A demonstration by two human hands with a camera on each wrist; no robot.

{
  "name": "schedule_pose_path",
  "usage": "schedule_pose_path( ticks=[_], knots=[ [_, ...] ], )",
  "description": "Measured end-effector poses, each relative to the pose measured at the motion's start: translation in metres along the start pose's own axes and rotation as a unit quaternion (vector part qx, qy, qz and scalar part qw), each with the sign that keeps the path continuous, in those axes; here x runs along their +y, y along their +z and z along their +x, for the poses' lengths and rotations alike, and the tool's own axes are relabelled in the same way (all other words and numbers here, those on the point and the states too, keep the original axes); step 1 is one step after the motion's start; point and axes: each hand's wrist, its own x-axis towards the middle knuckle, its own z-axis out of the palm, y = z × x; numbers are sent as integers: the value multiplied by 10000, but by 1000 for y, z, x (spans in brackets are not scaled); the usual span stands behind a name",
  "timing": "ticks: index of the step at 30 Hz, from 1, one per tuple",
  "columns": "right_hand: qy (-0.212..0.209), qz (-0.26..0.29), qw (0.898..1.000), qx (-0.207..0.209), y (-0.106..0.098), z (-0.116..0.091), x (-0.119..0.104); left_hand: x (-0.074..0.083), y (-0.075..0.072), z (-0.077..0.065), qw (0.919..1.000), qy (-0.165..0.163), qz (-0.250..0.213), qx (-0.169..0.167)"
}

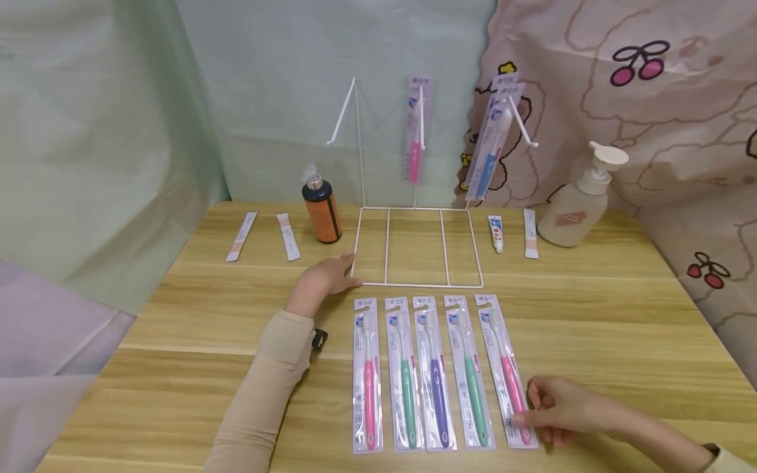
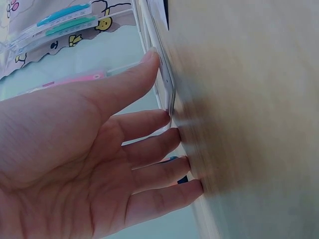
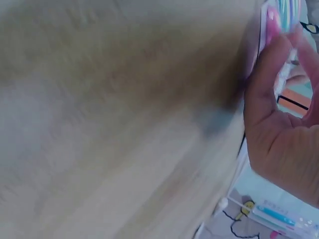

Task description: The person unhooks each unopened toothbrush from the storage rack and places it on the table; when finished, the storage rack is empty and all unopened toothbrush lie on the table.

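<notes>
My left hand (image 1: 327,276) is at the front left corner of a white wire display rack (image 1: 414,285), its fingers fairly straight. In the left wrist view, the thumb (image 2: 151,67) lies along the rack's wire and the fingertips reach the tabletop. A row of several packaged toothbrushes lies in front of the rack, with pink, green and purple handles. With thumb and fingers, my right hand (image 1: 564,408) pinches the lower right edge of the rightmost pink packaged toothbrush (image 1: 510,378). That pack slants slightly, its hanging hole toward the rack.
On the rack's hooks hang a pink packaged toothbrush (image 1: 414,151) and blue ones (image 1: 488,164). An orange pump bottle (image 1: 322,213) stands left of the rack, a beige pump bottle (image 1: 573,213) right. A small toothpaste tube (image 1: 496,234) and several paper sachets (image 1: 241,236) lie beside them.
</notes>
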Motion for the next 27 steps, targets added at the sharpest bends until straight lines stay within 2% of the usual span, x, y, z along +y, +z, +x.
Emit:
schedule_pose_path(
  ticks=[3,7,15,20,27],
  knots=[
    [-155,-219,9996,114,-12,3,-5,0,0,0,10000,-3,-10,-6],
    [-500,-170,9974,487,-31,14,-12,1,0,-1,10000,-23,-26,-24],
    [-828,-287,9826,1635,-67,44,-31,1,1,-2,9999,-84,-116,16],
    [-1011,-335,9773,1830,-88,73,-50,0,1,-2,9999,-78,-137,61],
    [-1079,-207,9790,1716,-103,113,-83,0,2,-2,9999,-113,-92,15]
  ],
)
